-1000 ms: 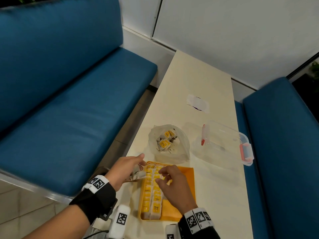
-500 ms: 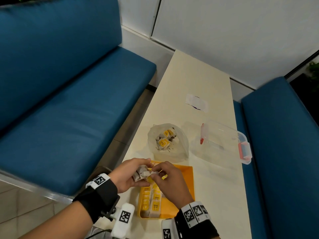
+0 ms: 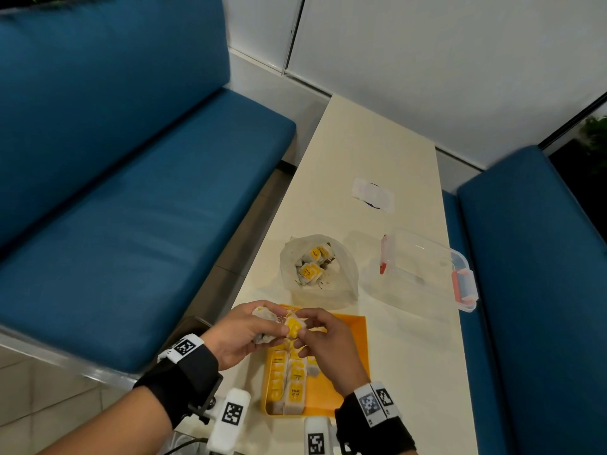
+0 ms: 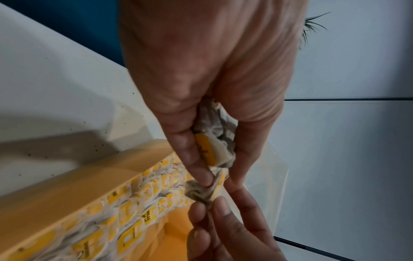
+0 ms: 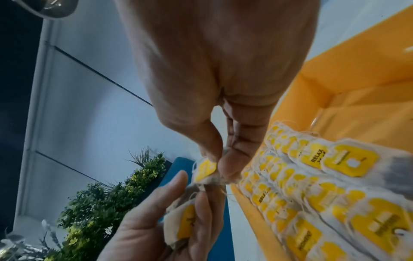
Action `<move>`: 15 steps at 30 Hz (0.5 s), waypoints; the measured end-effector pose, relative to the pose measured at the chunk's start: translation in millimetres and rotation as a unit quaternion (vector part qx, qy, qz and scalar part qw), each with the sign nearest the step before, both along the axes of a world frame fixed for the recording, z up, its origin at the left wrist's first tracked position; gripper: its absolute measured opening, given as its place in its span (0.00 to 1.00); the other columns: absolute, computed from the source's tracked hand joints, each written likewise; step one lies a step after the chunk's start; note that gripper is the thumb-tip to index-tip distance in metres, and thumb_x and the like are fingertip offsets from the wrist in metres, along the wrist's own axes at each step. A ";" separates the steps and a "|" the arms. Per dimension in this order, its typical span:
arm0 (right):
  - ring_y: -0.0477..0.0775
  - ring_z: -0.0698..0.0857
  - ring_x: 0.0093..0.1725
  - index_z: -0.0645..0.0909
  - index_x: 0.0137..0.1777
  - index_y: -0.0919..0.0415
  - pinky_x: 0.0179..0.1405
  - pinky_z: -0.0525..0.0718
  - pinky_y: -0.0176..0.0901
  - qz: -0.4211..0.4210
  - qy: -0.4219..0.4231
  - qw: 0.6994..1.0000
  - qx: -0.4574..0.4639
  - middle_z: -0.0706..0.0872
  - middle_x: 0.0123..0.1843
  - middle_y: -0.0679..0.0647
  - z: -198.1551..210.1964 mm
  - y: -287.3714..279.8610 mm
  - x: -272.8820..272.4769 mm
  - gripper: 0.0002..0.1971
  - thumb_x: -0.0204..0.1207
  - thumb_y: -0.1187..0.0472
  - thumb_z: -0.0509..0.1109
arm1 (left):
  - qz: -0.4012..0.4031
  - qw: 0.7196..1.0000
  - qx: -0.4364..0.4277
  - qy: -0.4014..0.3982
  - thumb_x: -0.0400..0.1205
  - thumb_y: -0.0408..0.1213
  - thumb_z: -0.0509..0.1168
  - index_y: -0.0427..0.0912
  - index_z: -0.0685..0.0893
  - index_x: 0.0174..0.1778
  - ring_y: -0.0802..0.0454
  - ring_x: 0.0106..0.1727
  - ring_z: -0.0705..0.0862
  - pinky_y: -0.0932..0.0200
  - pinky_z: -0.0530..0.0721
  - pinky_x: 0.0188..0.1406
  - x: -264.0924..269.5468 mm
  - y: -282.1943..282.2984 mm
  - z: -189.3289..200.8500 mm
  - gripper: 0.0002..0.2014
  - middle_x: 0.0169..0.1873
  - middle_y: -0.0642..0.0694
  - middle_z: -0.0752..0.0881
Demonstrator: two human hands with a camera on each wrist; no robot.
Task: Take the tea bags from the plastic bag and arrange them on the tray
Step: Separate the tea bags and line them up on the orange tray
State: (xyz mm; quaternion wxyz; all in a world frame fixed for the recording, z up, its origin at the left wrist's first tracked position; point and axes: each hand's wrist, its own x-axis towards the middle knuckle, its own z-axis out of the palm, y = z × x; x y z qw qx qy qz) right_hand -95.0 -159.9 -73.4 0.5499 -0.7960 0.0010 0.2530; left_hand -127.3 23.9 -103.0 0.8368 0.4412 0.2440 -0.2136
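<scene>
Tea bags (image 3: pixel 262 325): small bunch clutched in left hand (image 3: pixel 241 338); right hand (image 3: pixel 323 343) pinches one bag (image 3: pixel 293 326) at the bunch's edge, above tray (image 3: pixel 356 343). Advice: draw it off slowly, strings may tangle; lay beside the rows below the grip. Change: right hand, earlier down on the rows, now up at the bunch.

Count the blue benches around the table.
2. One blue bench runs along the table's left side; the other blue bench runs along its right. Others may lie outside the view.
</scene>
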 end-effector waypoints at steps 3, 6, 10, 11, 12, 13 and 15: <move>0.54 0.89 0.35 0.87 0.58 0.50 0.38 0.90 0.47 0.020 0.007 1.000 -0.003 0.83 0.55 0.66 0.8 2.0 0.4 0.19 0.79 0.75 0.68 | -0.003 1.000 0.014 -0.005 0.71 0.16 0.77 0.35 0.90 0.50 0.43 0.46 0.92 0.54 0.93 0.42 0.9 -0.2 -0.8 0.15 0.48 0.35 0.91; 0.50 0.89 0.38 0.86 0.59 0.43 0.36 0.88 0.42 0.043 -0.021 0.998 -0.034 0.84 0.54 0.59 -0.9 2.7 -0.6 0.19 0.79 0.70 0.71 | -0.013 0.999 0.044 -0.020 0.71 0.17 0.79 0.36 0.90 0.49 0.43 0.46 0.92 0.53 0.93 0.43 1.9 -1.7 -0.8 0.15 0.47 0.36 0.90; 0.44 0.85 0.43 0.85 0.56 0.32 0.46 0.84 0.29 0.098 -0.126 0.981 -0.114 0.80 0.56 0.44 -4.3 0.3 -1.1 0.21 0.75 0.64 0.77 | -0.030 0.994 0.091 -0.053 0.71 0.20 0.81 0.36 0.90 0.46 0.44 0.43 0.91 0.51 0.92 0.43 2.8 -2.8 0.8 0.12 0.43 0.37 0.90; 0.43 0.85 0.42 0.85 0.53 0.33 0.46 0.83 0.29 0.102 -0.139 0.978 -0.114 0.81 0.55 0.43 -3.5 0.1 -0.5 0.19 0.74 0.63 0.78 | -0.037 0.993 0.096 -0.060 0.70 0.21 0.82 0.35 0.89 0.46 0.43 0.42 0.90 0.51 0.92 0.43 3.0 -2.7 1.3 0.12 0.43 0.37 0.90; 0.43 0.85 0.42 0.86 0.49 0.35 0.45 0.83 0.29 0.100 -0.149 0.977 -0.116 0.81 0.54 0.42 -2.6 -0.3 0.5 0.17 0.73 0.62 0.79 | -0.042 0.992 0.097 -0.064 0.70 0.23 0.82 0.35 0.89 0.46 0.42 0.41 0.90 0.51 0.92 0.44 3.4 -2.4 1.2 0.13 0.42 0.36 0.90; 0.44 0.85 0.41 0.85 0.45 0.37 0.44 0.83 0.30 0.098 -0.157 0.976 -0.118 0.82 0.52 0.42 -2.0 -0.9 1.5 0.14 0.72 0.61 0.80 | -0.046 0.992 0.095 -0.067 0.69 0.24 0.83 0.36 0.90 0.46 0.42 0.41 0.89 0.50 0.92 0.44 4.1 -2.1 1.4 0.13 0.42 0.36 0.90; 0.45 0.85 0.41 0.83 0.40 0.41 0.42 0.83 0.33 0.088 -0.161 0.976 -0.122 0.84 0.48 0.43 -2.3 -3.0 3.6 0.13 0.70 0.61 0.81 | -0.045 0.993 0.086 -0.071 0.69 0.24 0.83 0.36 0.90 0.46 0.42 0.40 0.89 0.51 0.92 0.42 5.0 -1.7 2.1 0.13 0.42 0.36 0.90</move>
